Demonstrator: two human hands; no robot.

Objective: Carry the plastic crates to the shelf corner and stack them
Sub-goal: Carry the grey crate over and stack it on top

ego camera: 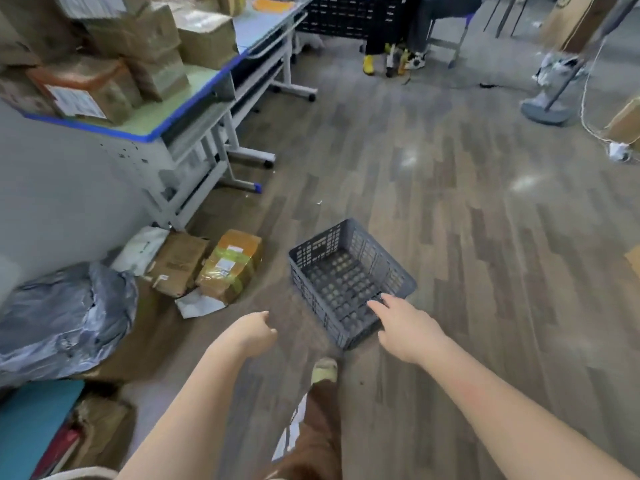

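Note:
A grey slotted plastic crate (332,258) sits empty and upright on the wooden floor in front of me. My right hand (407,329) hovers over the crate's near right corner, fingers spread, holding nothing. My left hand (254,332) hangs to the left of the crate, apart from it, with its fingers curled in and nothing in them. More dark crates (341,15) stand stacked at the far end of the room.
Taped cardboard parcels (230,265) and a grey plastic bag (65,317) lie on the floor to the left. Desks (194,95) piled with boxes line the left side. A fan base (545,110), a white cable and a seated person's legs (415,36) are at the back. My foot (325,370) is just below the crate.

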